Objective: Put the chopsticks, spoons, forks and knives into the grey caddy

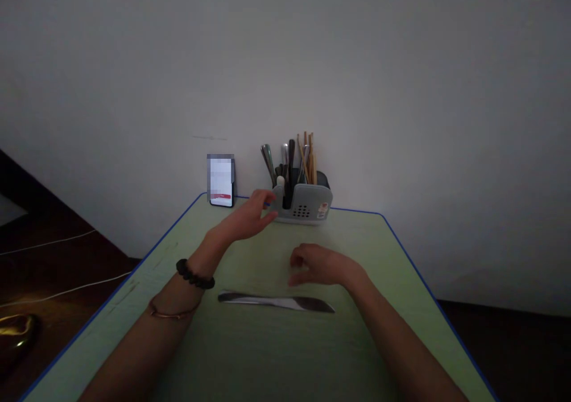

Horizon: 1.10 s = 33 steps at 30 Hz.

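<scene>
My left hand [253, 216] reaches to the left end of a grey cutlery holder [307, 203], thumb and fingers apart. Whether the fingertips touch the holder I cannot tell. Metal utensil handles [267, 158], dark handles [291, 158] and several wooden chopsticks [311, 161] stand upright in it. Over the table, in front of the holder, my right hand [319, 264] hovers with loosely bent fingers and a gap to the thumb; nothing shows in it. A metal table knife [276, 301] lies crosswise nearer to me, its blade to the right.
A lit phone [222, 181] leans against the white wall [401, 93] at the back left of the table. The pale green table [357, 229] has a blue edge. White cables [57, 298] and a shiny gold object [18, 333] are at the lower left, beyond the table.
</scene>
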Available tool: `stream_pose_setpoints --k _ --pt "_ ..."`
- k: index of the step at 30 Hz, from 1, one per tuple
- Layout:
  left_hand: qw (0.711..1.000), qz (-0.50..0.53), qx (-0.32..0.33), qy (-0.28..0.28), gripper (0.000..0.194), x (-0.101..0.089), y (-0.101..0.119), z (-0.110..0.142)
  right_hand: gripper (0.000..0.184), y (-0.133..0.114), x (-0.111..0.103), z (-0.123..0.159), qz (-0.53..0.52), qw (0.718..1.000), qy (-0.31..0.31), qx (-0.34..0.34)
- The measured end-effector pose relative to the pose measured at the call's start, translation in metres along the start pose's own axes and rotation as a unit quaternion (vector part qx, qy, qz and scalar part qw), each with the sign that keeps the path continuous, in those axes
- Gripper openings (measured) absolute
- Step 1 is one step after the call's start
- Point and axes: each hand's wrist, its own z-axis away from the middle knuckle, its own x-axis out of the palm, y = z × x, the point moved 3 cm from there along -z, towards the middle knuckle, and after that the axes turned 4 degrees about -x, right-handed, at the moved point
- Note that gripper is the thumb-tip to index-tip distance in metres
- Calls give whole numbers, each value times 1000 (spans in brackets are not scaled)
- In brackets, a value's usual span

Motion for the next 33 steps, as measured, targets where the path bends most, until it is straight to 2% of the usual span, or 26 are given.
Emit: stream_pose_setpoints --k 3,5,8,11,16,20,26,30,33 --pt "987 -59 -12 -150 34 5 -3 9 44 -21 22 -7 7 998 -14 -63" --pt "971 -79 -47 -221 37 6 -6 13 37 -34 30 -11 30 996 -13 -79" --pt "951 -101 -94 -276 41 7 -8 16 17 -38 29 -12 71 997 -21 -18" --pt "941 -121 -115 -295 44 7 -10 16 16 -23 14 -6 97 992 -22 72" --pt "934 -136 -120 -307 44 12 -14 16 20 16 -10 7 119 983 0 143" --pt "935 -138 -111 -307 42 19 -14 14 28 26 -8 5 108 986 24 123" --pt "944 -117 -86 -295 38 22 -6 14 16 16 5 -4 96 991 15 87" --pt "944 -92 -94 -301 37 20 1 16 16 20 -7 6 95 991 35 91" --pt "946 -60 -86 -307 37 17 11 17 13 25 -27 19 18 993 100 51"
